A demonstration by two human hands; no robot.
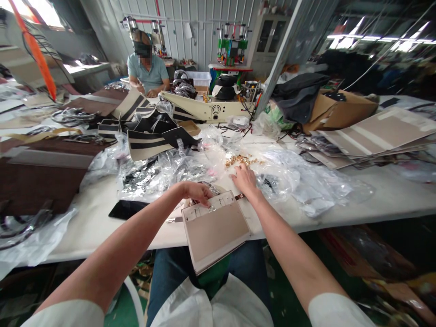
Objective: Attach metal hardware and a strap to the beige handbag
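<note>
At the near edge of the counter (pixel 340 213), the beige panel (pixel 216 231) lies tilted, its lower half hanging off over the lap. The left hand (pixel 199 191) pinches the panel's top edge, grip closed on it. The right hand (pixel 243 178) lies flat, grip open, fingertips touching the scattered gold fittings (pixel 240 160) among crinkled plastic bags (pixel 299 181). That panel looks stiff, light and board-like; its bare edges seem the safe hold. The fittings look tiny and slippery, a fingertip-pinch job.

The white counter (pixel 391 195) carries clear plastic bags (pixel 299 177), small gold pieces (pixel 240 160), perhaps buckles, striped panels (pixel 150 143) and beige boards (pixel 381 131).
</note>
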